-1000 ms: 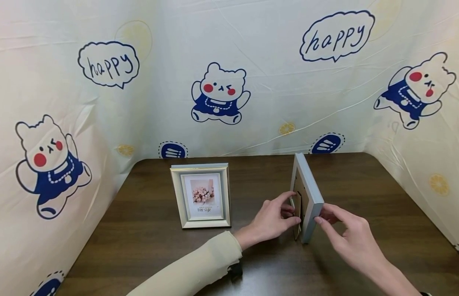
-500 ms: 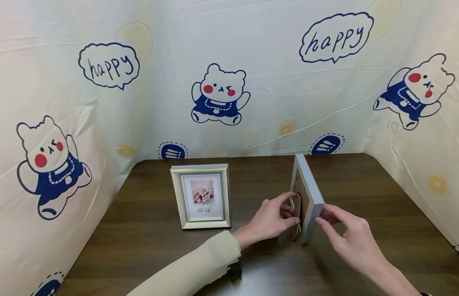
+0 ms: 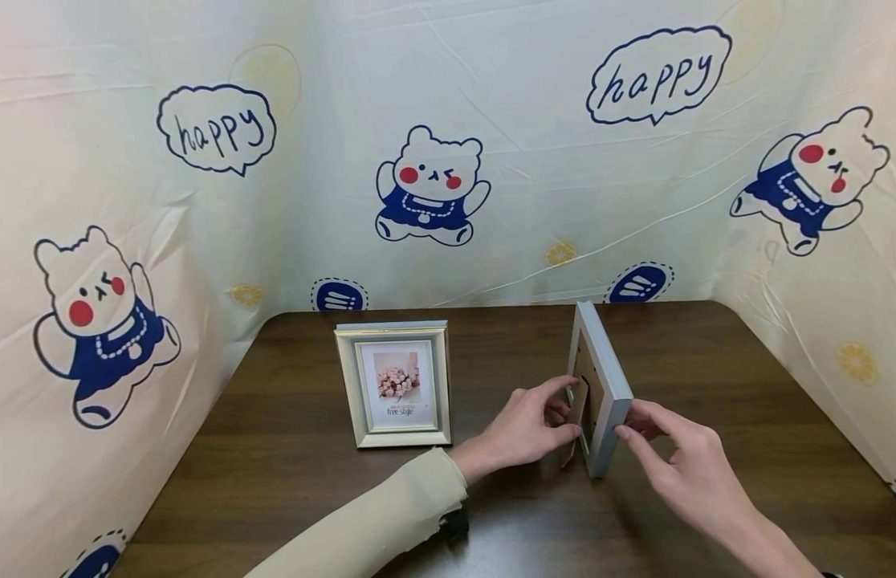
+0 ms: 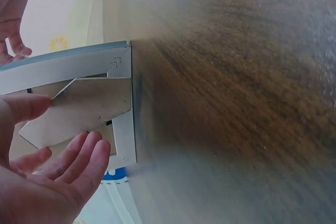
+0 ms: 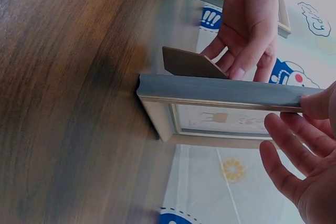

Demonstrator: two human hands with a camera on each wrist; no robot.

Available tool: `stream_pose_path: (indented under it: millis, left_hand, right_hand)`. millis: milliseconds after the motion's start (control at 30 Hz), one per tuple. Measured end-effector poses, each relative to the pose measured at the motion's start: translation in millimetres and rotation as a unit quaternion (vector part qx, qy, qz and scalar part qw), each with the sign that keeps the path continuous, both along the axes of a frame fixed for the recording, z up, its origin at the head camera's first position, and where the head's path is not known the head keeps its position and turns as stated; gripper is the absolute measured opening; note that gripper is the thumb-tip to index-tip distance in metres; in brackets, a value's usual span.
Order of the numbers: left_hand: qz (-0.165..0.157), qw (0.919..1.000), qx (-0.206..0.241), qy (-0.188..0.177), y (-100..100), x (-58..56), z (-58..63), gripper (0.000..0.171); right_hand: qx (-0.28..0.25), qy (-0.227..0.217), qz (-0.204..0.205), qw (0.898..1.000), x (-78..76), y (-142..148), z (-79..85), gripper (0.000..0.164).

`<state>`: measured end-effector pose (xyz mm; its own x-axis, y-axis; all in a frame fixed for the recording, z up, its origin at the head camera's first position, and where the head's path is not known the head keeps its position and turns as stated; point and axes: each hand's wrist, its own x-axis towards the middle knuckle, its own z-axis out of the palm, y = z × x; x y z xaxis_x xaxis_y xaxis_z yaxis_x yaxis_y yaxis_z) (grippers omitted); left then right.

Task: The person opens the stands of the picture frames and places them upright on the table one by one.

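Observation:
A picture frame [image 3: 608,377] with grey-blue sides stands upright on the table, its back turned to the left. Its brown back stand [image 4: 86,106] tilts out from the backing board, with the foot end apart from the frame. My left hand [image 3: 523,427] holds the stand by its edges between thumb and fingers. On the opposite side, my right hand [image 3: 685,459] pinches the frame's near side edge, thumb on the edge and fingers toward the front. The right wrist view shows part of the frame's picture [image 5: 226,119] behind glass.
Another picture frame [image 3: 348,389], pale gold with a flower picture, stands upright to the left, facing me. The dark wooden table [image 3: 289,490] meets a printed curtain [image 3: 520,160] at the back and both sides.
My left hand has shifted slightly left, and the stand has swung farther out from the frame's back. My right hand and the frame have stayed in place.

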<state>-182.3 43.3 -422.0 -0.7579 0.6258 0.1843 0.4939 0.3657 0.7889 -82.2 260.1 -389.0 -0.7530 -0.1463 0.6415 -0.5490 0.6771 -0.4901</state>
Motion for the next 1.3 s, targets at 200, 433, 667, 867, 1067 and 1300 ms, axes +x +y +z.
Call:
stream_pose_path:
  millis: [200, 433, 667, 867, 1067, 1300]
  left_hand:
    - [-0.001, 0.9999, -0.011, 0.002, -2.0, -0.5, 1.7, 0.060]
    - [-0.007, 0.9999, -0.015, -0.001, -4.8, -1.7, 1.9, 0.060]
    - [-0.010, 0.9999, -0.007, -0.012, -7.5, -3.6, -1.0, 0.061]
    - [-0.019, 0.9997, -0.014, 0.001, -8.7, -5.3, -1.0, 0.062]
    - [-0.020, 0.9992, -0.029, 0.018, -11.1, -5.9, 0.3, 0.062]
    - [-0.018, 0.9987, -0.040, 0.024, -14.3, -5.5, 1.7, 0.062]
  right_hand:
    - [0.002, -0.002, 0.001, 1.000, 0.1, -0.7, 0.8, 0.047]
    - [0.004, -0.003, 0.003, 1.000, -0.1, -1.8, 1.3, 0.047]
    - [0.003, 0.003, 0.007, 1.000, 0.1, -2.3, 1.7, 0.048]
    - [0.006, -0.002, 0.007, 1.000, -0.2, -1.9, 2.9, 0.048]
    - [0.007, -0.006, 0.008, 1.000, 0.0, -1.8, 3.5, 0.047]
    - [0.008, -0.006, 0.006, 1.000, 0.3, -2.0, 4.0, 0.047]
